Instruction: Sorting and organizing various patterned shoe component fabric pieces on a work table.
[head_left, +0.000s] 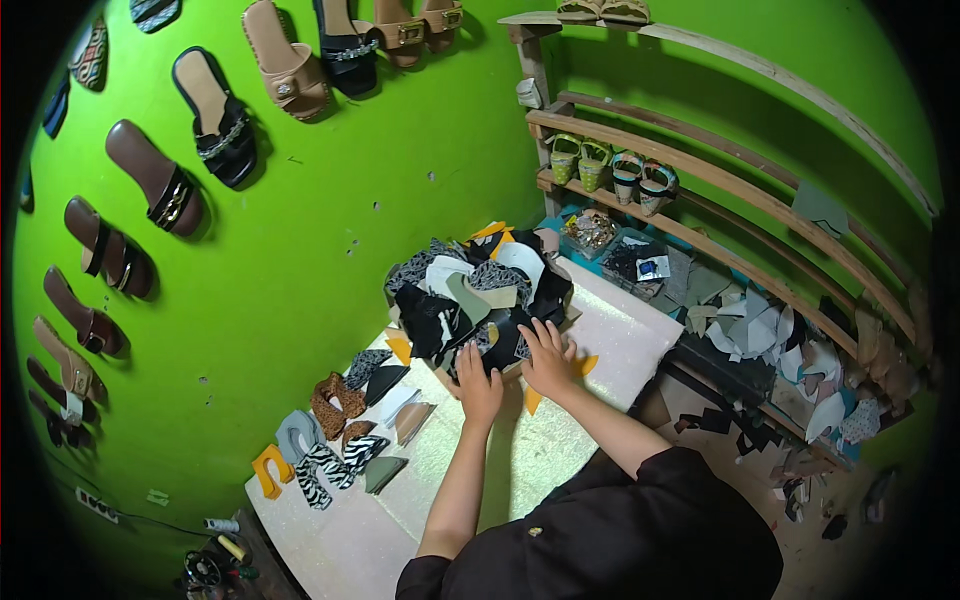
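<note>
Sandals (155, 175) hang on the wall at left; zebra pieces (315, 475) and leopard pieces (335, 403) lie on the table (340, 540). Right of these sits the heap of scraps (465, 293). The left hand (478, 385), then the right hand (548, 365), rest on its near edge, fingers spread; whether either grips anything, I cannot tell. A rack (600, 133) stands at right.
</note>
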